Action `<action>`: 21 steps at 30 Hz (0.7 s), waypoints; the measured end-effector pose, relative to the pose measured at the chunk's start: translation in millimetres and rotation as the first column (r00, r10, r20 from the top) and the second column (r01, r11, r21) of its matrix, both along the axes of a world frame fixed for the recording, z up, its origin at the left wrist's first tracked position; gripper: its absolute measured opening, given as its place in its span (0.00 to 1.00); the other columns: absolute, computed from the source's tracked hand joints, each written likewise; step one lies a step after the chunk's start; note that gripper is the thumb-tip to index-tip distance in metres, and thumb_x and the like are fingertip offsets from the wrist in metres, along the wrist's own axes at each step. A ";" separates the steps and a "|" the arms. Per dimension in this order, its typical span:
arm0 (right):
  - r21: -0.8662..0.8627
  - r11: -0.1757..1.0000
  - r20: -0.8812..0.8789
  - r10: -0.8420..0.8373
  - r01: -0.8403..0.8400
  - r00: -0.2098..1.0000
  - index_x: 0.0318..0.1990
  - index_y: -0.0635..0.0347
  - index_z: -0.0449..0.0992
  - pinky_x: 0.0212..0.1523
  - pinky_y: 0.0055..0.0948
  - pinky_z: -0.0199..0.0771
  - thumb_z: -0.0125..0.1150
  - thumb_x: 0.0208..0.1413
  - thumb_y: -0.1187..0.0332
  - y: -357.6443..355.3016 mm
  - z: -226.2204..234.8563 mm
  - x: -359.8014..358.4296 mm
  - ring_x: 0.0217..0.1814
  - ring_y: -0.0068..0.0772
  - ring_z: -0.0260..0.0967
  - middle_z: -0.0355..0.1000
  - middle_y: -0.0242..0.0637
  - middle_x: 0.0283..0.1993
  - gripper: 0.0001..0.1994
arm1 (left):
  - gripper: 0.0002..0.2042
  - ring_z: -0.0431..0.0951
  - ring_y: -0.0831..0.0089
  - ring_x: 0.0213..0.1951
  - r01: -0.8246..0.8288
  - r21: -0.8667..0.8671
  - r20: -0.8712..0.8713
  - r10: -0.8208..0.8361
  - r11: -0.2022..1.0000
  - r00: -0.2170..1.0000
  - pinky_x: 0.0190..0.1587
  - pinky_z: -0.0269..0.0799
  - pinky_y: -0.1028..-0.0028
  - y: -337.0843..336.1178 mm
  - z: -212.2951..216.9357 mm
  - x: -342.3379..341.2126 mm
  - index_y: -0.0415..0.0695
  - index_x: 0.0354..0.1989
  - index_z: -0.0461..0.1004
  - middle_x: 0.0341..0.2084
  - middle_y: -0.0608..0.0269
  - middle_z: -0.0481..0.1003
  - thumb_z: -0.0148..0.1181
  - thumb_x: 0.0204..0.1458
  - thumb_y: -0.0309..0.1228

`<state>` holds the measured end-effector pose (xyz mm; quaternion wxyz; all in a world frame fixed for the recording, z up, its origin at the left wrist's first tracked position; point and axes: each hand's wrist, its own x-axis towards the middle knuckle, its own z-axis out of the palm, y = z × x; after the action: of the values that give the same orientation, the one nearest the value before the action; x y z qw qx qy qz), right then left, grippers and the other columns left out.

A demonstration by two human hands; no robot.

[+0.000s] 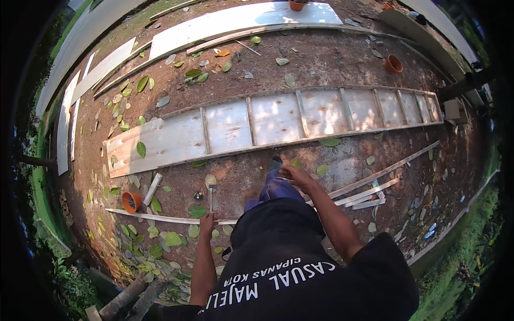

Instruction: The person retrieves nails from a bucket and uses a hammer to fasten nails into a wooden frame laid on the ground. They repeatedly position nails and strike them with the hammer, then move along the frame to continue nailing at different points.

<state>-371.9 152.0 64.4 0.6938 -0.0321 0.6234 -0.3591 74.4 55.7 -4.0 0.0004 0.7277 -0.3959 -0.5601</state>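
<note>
My left hand [207,221] is closed around the handle of a hammer [211,199], its head pointing away from me. In front of my dark trousers is my right hand [297,177], its fingers curled together; whatever they hold, if anything, is too small to make out. Ahead of me a long plywood panel [160,144] lies on the ground. Wooden battens [250,120] run along its edges and across it at intervals, but its left end has no crosspiece inside. Neither hand touches the panel.
An orange pot [131,202] with small dark contents stands at left beside a short wood offcut [152,188]. Loose wood strips [375,190] lie at right. Another orange pot [393,64] and a pale board [225,27] are farther off. Leaves [172,238] litter the soil.
</note>
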 end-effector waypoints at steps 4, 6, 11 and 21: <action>-0.141 0.950 -0.500 0.175 -0.280 0.848 0.58 0.64 0.72 0.61 0.34 0.63 0.52 0.62 0.51 -17.8 0.2 31.6 0.60 0.42 0.69 0.74 0.44 0.57 0.27 | 0.15 0.76 0.71 0.24 -0.236 -0.008 0.089 0.236 0.972 0.968 0.24 0.69 0.72 101.1 -21.5 104.4 0.37 0.39 0.76 0.24 0.60 0.76 0.56 0.57 0.38; -0.073 0.883 -0.705 0.283 -0.463 0.650 0.54 0.66 0.75 0.58 0.32 0.66 0.51 0.62 0.50 0.4 -48.9 24.9 0.58 0.43 0.71 0.76 0.50 0.51 0.26 | 0.15 0.77 0.69 0.25 -0.361 -0.058 0.064 0.364 0.931 0.929 0.27 0.72 0.70 151.2 -37.4 117.0 0.36 0.40 0.76 0.25 0.58 0.76 0.57 0.56 0.37; 0.330 0.496 -0.773 0.630 -0.803 0.072 0.45 0.65 0.78 0.47 0.42 0.72 0.53 0.58 0.51 39.4 -155.0 -10.1 0.46 0.54 0.75 0.76 0.57 0.42 0.23 | 0.15 0.78 0.69 0.27 -0.747 -0.100 -0.048 0.746 0.657 0.664 0.29 0.74 0.69 268.3 -46.6 108.8 0.36 0.42 0.77 0.28 0.57 0.77 0.57 0.56 0.37; 0.026 0.499 -0.601 0.700 -0.866 0.386 0.42 0.68 0.74 0.25 0.27 0.73 0.55 0.53 0.69 -149.1 -44.5 98.2 0.28 0.28 0.73 0.74 0.40 0.30 0.12 | 0.17 0.78 0.68 0.30 -0.949 0.311 0.187 0.982 -0.056 0.003 0.33 0.67 0.63 519.4 -74.9 -38.1 0.43 0.49 0.73 0.32 0.61 0.77 0.52 0.61 0.43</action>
<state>-273.7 2.9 20.0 0.5604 -0.5277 0.6366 -0.0458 36.3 575.1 -78.9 0.2837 0.7512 0.3412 -0.4886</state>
